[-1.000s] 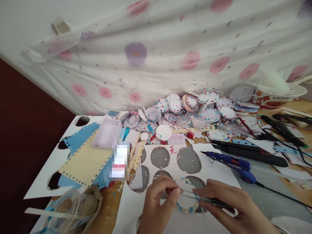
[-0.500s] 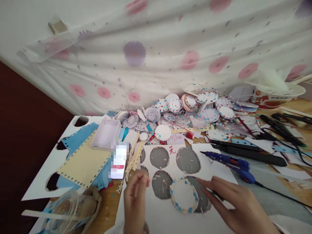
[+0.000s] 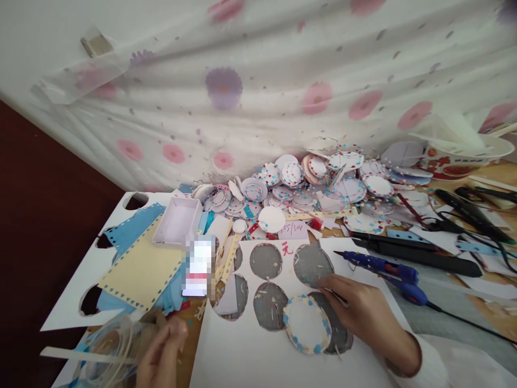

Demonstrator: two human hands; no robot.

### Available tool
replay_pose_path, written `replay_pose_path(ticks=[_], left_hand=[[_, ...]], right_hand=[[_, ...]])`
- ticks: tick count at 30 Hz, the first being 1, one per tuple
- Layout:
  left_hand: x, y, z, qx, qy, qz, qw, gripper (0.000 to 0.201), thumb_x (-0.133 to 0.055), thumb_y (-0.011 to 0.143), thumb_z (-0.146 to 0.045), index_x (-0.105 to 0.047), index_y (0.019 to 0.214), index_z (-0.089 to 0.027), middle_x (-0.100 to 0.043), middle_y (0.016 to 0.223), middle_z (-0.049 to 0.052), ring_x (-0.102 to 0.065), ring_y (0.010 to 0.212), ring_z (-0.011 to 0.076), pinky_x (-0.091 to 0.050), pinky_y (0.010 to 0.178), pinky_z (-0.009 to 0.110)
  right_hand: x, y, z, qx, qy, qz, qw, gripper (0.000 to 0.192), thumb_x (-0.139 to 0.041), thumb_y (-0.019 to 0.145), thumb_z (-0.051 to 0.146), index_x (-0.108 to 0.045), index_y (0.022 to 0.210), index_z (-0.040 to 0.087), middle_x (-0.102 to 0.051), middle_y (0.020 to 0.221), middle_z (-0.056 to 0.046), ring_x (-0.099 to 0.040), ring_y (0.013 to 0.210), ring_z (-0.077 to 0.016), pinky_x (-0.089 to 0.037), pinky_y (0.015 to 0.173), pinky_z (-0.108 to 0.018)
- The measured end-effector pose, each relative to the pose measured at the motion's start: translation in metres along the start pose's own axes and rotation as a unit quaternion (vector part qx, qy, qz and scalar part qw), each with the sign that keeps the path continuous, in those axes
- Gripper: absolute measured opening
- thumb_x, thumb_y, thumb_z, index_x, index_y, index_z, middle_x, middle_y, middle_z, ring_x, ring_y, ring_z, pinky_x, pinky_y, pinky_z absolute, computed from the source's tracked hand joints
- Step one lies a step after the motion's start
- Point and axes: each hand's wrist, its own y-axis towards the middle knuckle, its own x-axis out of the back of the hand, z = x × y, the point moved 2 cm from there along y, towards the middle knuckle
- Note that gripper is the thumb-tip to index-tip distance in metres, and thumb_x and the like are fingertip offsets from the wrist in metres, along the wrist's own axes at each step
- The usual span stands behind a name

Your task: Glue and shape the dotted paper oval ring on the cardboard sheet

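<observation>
My right hand (image 3: 365, 315) rests on a white sheet (image 3: 250, 355) with round holes cut in it. Its fingers are curled, and the thin dark tip of tweezers (image 3: 336, 295) shows under them. Just left of that hand lies a white paper disc (image 3: 307, 331) with a rim of blue and red dots, lying over two of the holes. My left hand (image 3: 161, 353) is low at the left, fingers pinched together, beside a clear plastic jar (image 3: 111, 345) at the table's near corner. Whether it pinches a scrap I cannot tell.
A heap of dotted paper discs (image 3: 315, 183) lies at the back against a flowered curtain. A blue glue gun (image 3: 379, 267), a long black tool (image 3: 420, 253) and scissors (image 3: 464, 215) lie to the right. A phone (image 3: 198, 267), yellow paper (image 3: 141, 269) and a small white tray (image 3: 177, 220) sit left.
My left hand let go of the disc and moved left and down to the jar. My right hand slid up beside the disc, which now lies flat on the sheet.
</observation>
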Motion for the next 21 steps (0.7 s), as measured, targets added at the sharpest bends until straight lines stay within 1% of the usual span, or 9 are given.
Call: replay_pose_path(ticks=[2,4,6,7,11,14,16,18,21], left_hand=[[0.004,-0.002,0.006,0.007,0.054,0.054,0.997,0.037,-0.081,0.060,-0.043,-0.053,0.056,-0.019,-0.054,0.062,0.000,-0.052,0.064,0.0183,-0.045,0.055,0.024],[0.005,-0.001,0.011,-0.019,0.088,0.093,0.992,0.035,-0.083,0.056,-0.046,-0.061,0.066,-0.019,-0.065,0.079,0.004,-0.060,0.081,0.0239,-0.051,0.068,0.027],[0.004,0.002,0.013,-0.061,0.118,0.091,0.987,0.037,-0.082,0.057,-0.045,-0.068,0.080,-0.020,-0.068,0.094,0.007,-0.062,0.093,0.0271,-0.051,0.081,0.032],[0.001,0.003,0.014,-0.080,0.130,0.085,0.985,0.036,-0.081,0.060,-0.044,-0.069,0.084,-0.020,-0.069,0.096,0.008,-0.062,0.095,0.0272,-0.051,0.085,0.033],[-0.023,-0.003,0.013,-0.121,0.133,0.119,0.977,0.023,-0.071,0.072,-0.042,-0.069,0.080,-0.020,-0.070,0.087,0.007,-0.065,0.087,0.0242,-0.054,0.080,0.031],[-0.046,-0.012,0.012,-0.112,0.102,0.154,0.976,0.025,-0.065,0.079,-0.045,-0.068,0.083,-0.020,-0.070,0.083,0.007,-0.067,0.077,0.0215,-0.057,0.072,0.029],[-0.056,-0.018,0.013,-0.102,0.086,0.167,0.977,0.027,-0.063,0.081,-0.046,-0.067,0.086,-0.020,-0.069,0.082,0.007,-0.067,0.073,0.0197,-0.058,0.070,0.028],[-0.060,-0.021,0.014,-0.097,0.080,0.168,0.978,0.028,-0.062,0.082,-0.047,-0.066,0.088,-0.020,-0.068,0.083,0.006,-0.066,0.073,0.0188,-0.058,0.070,0.027],[-0.053,-0.020,0.014,-0.095,0.094,0.157,0.979,0.032,-0.063,0.081,-0.050,-0.065,0.090,-0.020,-0.068,0.087,0.007,-0.066,0.078,0.0197,-0.057,0.072,0.027]], right_hand=[[0.006,-0.004,0.000,-0.011,0.031,-0.017,0.999,0.021,-0.048,0.094,0.027,-0.069,0.092,0.024,-0.072,0.079,-0.002,-0.070,0.067,-0.0162,-0.050,0.055,-0.024],[0.014,-0.007,0.000,-0.023,0.074,-0.039,0.996,0.020,-0.050,0.094,0.030,-0.069,0.093,0.023,-0.072,0.081,-0.002,-0.070,0.068,-0.0161,-0.052,0.057,-0.023],[0.022,-0.011,0.003,-0.033,0.115,-0.049,0.992,0.020,-0.052,0.093,0.031,-0.070,0.094,0.022,-0.072,0.080,-0.003,-0.069,0.069,-0.0156,-0.053,0.058,-0.022],[0.026,-0.012,0.004,-0.037,0.131,-0.050,0.989,0.019,-0.053,0.093,0.031,-0.070,0.095,0.022,-0.072,0.080,-0.003,-0.069,0.069,-0.0154,-0.053,0.058,-0.021],[0.042,-0.017,0.015,-0.042,0.164,-0.065,0.984,0.018,-0.057,0.091,0.028,-0.071,0.099,0.022,-0.072,0.079,-0.002,-0.069,0.069,-0.0143,-0.054,0.059,-0.019],[0.051,-0.020,0.024,-0.031,0.166,-0.096,0.981,0.016,-0.059,0.090,0.026,-0.072,0.097,0.022,-0.073,0.078,0.000,-0.069,0.065,-0.0121,-0.054,0.056,-0.016],[0.057,-0.021,0.028,-0.019,0.153,-0.122,0.980,0.015,-0.060,0.089,0.026,-0.073,0.097,0.023,-0.074,0.078,0.000,-0.069,0.065,-0.0118,-0.054,0.056,-0.015],[0.061,-0.022,0.030,-0.009,0.134,-0.148,0.980,0.015,-0.061,0.087,0.027,-0.073,0.095,0.023,-0.076,0.079,0.000,-0.071,0.066,-0.0121,-0.055,0.059,-0.014],[0.066,-0.023,0.030,0.005,0.115,-0.171,0.979,0.013,-0.062,0.086,0.026,-0.073,0.093,0.024,-0.077,0.080,0.000,-0.071,0.066,-0.0121,-0.056,0.062,-0.013]])
